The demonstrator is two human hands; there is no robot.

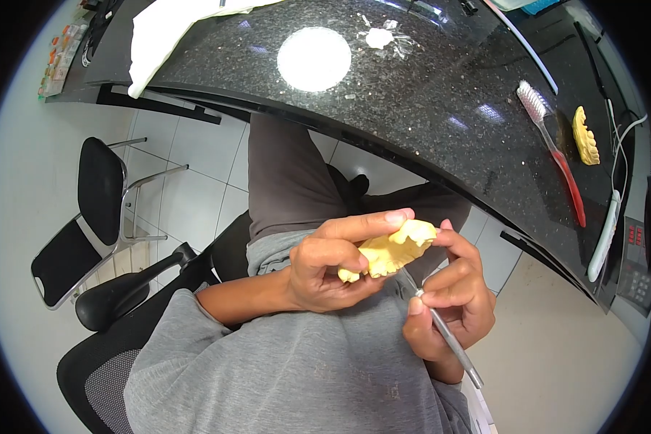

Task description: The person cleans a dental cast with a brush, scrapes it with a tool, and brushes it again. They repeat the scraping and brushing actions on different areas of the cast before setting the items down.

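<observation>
Cradling a yellow dental cast (pixel 390 253) is the left hand (pixel 324 259); the right hand (pixel 459 296) pinches a metal tool (pixel 450 340).

The dental cast (pixel 392 254) is yellow, the countertop (pixel 427 94) speckled black.

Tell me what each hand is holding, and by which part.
Left hand: yellow dental cast, by its outer edge. Right hand: slim metal tool, by its handle, near the end toward the cast; the other end sticks out.
</observation>
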